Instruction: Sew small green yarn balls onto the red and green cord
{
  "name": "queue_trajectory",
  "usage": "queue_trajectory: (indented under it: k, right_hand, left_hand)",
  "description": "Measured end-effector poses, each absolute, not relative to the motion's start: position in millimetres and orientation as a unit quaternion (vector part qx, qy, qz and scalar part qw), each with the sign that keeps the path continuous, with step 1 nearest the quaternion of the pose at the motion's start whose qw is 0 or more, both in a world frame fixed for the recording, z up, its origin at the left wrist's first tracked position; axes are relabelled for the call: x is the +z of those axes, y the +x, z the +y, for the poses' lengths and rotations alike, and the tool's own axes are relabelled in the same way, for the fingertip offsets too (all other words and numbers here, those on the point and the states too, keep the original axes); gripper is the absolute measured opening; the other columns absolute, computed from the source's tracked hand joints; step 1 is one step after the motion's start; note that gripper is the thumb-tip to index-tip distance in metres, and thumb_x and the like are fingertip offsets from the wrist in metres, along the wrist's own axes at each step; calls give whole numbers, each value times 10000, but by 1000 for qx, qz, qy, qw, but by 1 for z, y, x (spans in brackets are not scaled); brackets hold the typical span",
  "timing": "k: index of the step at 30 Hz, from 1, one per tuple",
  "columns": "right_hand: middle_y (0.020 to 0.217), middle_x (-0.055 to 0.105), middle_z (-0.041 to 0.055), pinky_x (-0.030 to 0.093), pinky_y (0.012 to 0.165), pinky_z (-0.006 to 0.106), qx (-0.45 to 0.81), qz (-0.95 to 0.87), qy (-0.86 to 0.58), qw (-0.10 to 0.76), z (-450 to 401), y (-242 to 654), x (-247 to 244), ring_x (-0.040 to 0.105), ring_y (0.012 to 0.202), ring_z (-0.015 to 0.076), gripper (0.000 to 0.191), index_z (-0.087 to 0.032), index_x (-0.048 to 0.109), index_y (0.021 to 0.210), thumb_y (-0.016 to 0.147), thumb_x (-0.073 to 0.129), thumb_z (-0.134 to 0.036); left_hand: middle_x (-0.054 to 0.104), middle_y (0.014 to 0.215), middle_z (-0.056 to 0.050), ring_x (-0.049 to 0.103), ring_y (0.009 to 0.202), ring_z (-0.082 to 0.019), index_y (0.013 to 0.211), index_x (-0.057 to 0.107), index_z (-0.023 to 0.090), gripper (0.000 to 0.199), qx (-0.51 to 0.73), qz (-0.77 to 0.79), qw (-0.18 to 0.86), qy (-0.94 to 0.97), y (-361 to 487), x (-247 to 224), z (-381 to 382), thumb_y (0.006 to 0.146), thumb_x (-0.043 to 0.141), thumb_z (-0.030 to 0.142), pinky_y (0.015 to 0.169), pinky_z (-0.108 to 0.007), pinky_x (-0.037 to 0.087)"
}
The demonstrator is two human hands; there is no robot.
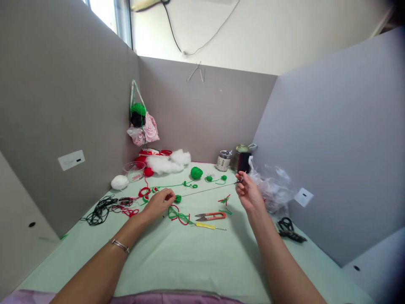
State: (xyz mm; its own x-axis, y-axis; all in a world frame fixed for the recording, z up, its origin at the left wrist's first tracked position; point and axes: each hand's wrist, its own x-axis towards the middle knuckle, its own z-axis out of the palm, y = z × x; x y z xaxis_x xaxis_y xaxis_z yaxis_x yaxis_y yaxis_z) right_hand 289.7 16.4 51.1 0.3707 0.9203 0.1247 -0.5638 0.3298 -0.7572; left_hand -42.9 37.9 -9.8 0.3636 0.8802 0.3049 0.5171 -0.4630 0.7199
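Observation:
My left hand (162,202) is closed in a pinch on a small round green yarn piece (178,199) above the table. A dark thread (209,191) runs taut from that piece up to my right hand (249,192). The right fingers are closed on the thread's far end, and a thin needle-like tip shows above them. Between the hands lie orange-handled thread snips (211,216) and a yellow-handled crochet hook (205,226). Loose green and red yarn strands (179,215) lie just beside my left hand.
Tangled black yarn (103,210) lies at left, near a white ball (120,182) and a clear tub (134,171). Behind are white stuffing (167,162), a green yarn ball (196,173) and a tin (224,160). Plastic bags (274,185) and black scissors (286,223) lie at right.

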Motion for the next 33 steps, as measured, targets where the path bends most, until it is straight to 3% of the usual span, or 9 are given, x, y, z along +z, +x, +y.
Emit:
queue_trajectory:
  k: [6, 10, 13, 16, 19, 22, 28, 33]
  right_hand:
    - [611, 559, -60, 231, 329, 89, 439, -294, -328, 783, 18, 302, 50, 310, 388, -23, 317, -144, 711, 844, 595, 851, -282]
    - [618, 555, -50, 218, 344, 105, 465, -331, -349, 743, 14, 283, 51, 310, 410, -13, 344, -156, 724, 836, 562, 871, -304]
    - [655, 555, -26, 209, 365, 138, 499, -406, -377, 666, 7, 250, 45, 340, 451, 7, 336, -144, 741, 826, 604, 853, -369]
    - [682, 554, -12, 195, 397, 176, 502, -486, -399, 594, -4, 214, 38, 323, 471, 19, 309, -144, 754, 853, 691, 799, -405]
    - [683, 566, -1, 202, 427, 211, 483, -545, -413, 547, -16, 189, 35, 315, 487, 40, 286, -155, 757, 867, 751, 747, -416]
    - [603, 536, -10, 219, 444, 229, 470, -575, -422, 520, -23, 179, 35, 320, 491, 61, 287, -154, 756, 849, 761, 730, -426]
    - [737, 639, 17, 275, 416, 210, 471, -523, -398, 589, -18, 191, 43, 373, 479, 45, 258, -168, 737, 803, 740, 749, -418]
    - [794, 682, 18, 364, 411, 168, 506, -434, -355, 655, -11, 212, 52, 436, 484, 34, 282, -171, 707, 822, 692, 802, -403]
  left_hand:
    - [613, 777, -9, 534, 713, -165, 808, 634, 178, 200, 316, 486, 255, 773, -46, -10, 40, 832, 505, 328, 657, -277, 363]
    - [620, 861, -32, 537, 754, -168, 760, 685, 179, 226, 334, 477, 274, 765, -42, -7, 36, 807, 572, 368, 692, -283, 381]
    - [621, 902, -41, 546, 778, -159, 723, 664, 169, 221, 399, 432, 338, 735, -33, -1, 26, 765, 653, 386, 707, -274, 404]
    - [607, 819, -8, 527, 678, -124, 960, 644, 181, 332, 414, 396, 460, 678, -20, 7, 13, 734, 717, 414, 634, -252, 402]
    - [631, 1081, -50, 571, 759, -108, 1058, 607, 188, 411, 406, 319, 560, 648, -9, 10, 3, 740, 731, 416, 654, -238, 435]
    - [653, 1017, -61, 590, 684, -95, 1001, 591, 168, 402, 372, 280, 616, 636, -2, 9, -2, 752, 720, 457, 642, -245, 455]
    - [643, 811, -22, 571, 557, -84, 850, 479, 175, 363, 338, 275, 691, 577, -2, 4, -2, 804, 656, 488, 573, -232, 436]
    - [490, 630, 52, 444, 484, -53, 838, 480, 177, 301, 340, 299, 695, 559, -7, 8, -1, 821, 640, 432, 492, -196, 298]
